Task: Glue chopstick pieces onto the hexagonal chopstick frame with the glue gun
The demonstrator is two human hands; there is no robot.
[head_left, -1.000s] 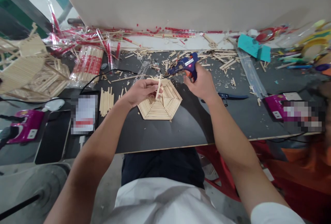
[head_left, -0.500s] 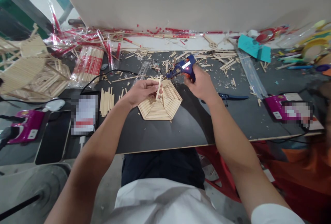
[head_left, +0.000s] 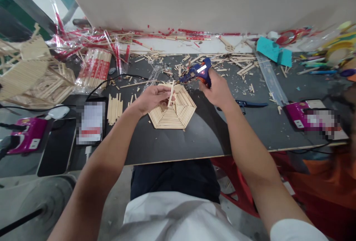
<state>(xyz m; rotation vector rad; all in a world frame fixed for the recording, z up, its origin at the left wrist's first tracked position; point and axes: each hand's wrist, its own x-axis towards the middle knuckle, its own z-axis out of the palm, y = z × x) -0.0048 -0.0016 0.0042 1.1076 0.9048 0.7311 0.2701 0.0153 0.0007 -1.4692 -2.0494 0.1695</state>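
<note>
Between the fingertips of my left hand (head_left: pixel 155 98) is a short wooden stick (head_left: pixel 171 93), tilted upright above a many-sided panel (head_left: pixel 169 119) made of rows of pale sticks. The hand covers the panel's left upper part. My right hand (head_left: pixel 217 87) is closed around a dark blue hot glue gun (head_left: pixel 201 69) with an orange trigger. Its nozzle points left, close to the upper end of the stick; whether they touch I cannot tell. Left of the panel lies a row of cut sticks (head_left: pixel 115 110).
Stick offcuts (head_left: pixel 244 68) litter the back of the table. Pliers (head_left: pixel 251 104) lie to the right. At left are a stick structure (head_left: pixel 36 74), wrapped chopsticks (head_left: pixel 93 68), a phone (head_left: pixel 57 146), a lit-screen device (head_left: pixel 91 122) and a purple power strip (head_left: pixel 27 135). Another strip (head_left: pixel 299 115) is at right.
My right hand and the glue gun have shifted very slightly to the right. My left hand, the stick and the panel look nearly the same.
</note>
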